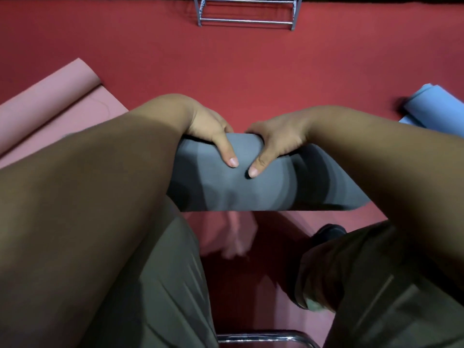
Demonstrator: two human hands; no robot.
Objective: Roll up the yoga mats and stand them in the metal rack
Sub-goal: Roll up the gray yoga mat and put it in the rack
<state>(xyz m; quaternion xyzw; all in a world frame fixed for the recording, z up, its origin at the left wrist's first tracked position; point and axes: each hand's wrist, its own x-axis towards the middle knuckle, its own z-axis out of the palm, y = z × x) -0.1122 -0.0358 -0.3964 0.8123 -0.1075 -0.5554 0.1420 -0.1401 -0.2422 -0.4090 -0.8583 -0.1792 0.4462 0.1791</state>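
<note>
A grey yoga mat (236, 192) lies across the middle of the view with its far edge curled over. My left hand (213, 131) and my right hand (278, 139) grip that curled far edge side by side, thumbs on the near face and fingers hidden over the top. The metal rack (247, 20) stands on the red floor at the top of the view, well beyond the mat. A pink mat (50, 106) lies partly rolled at the left. At the right edge a blue mat (434, 106) lies partly rolled.
Red carpet (226, 71) covers the floor between the grey mat and the rack. My knees in olive trousers (160, 285) fill the lower view, with a dark shoe (329, 232) on the right. A chrome tube (263, 338) shows at the bottom edge.
</note>
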